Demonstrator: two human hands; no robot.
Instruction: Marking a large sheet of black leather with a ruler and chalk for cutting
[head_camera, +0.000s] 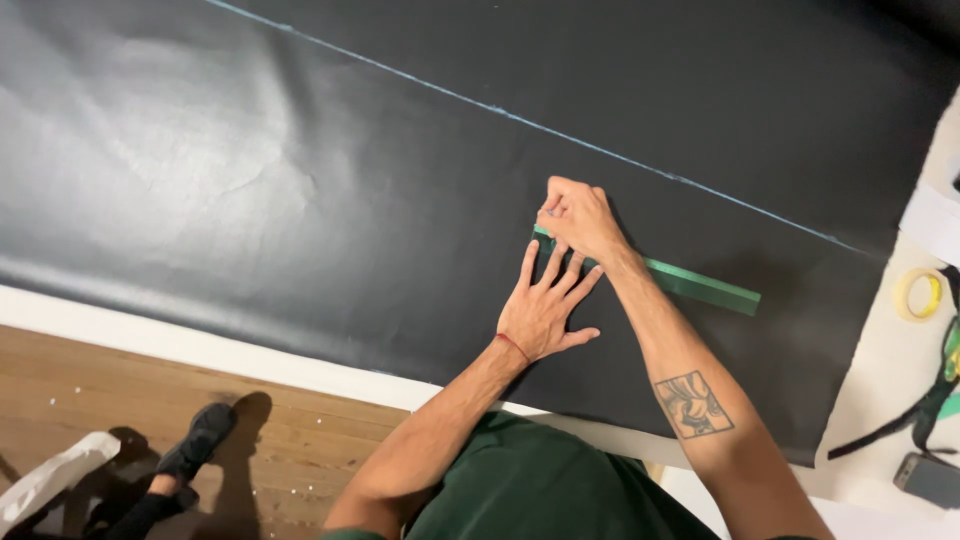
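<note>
A line is being marked on the black sheet (300, 200). The green ruler (700, 285) is pressed flat by the spread left hand (540, 310). The right hand (578, 215) is closed at the ruler's end; what it pinches cannot be told. Next, the ruler should be kept from slipping.

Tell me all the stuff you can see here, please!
sheet: one, black, spread across the table
chalk line: one, pale blue, slanting across the sheet
ruler: one, green, flat on the sheet
table: one, white, under the sheet
tape roll: one, yellow, right side of the table
phone: one, dark grey, bottom right corner
strap: one, black and green, beside the phone
floor: wooden, brown, bottom left
shoe: one, black, on the floor
left hand: flat on the sheet, fingers on the ruler
right hand: closed, at the ruler's end
</note>
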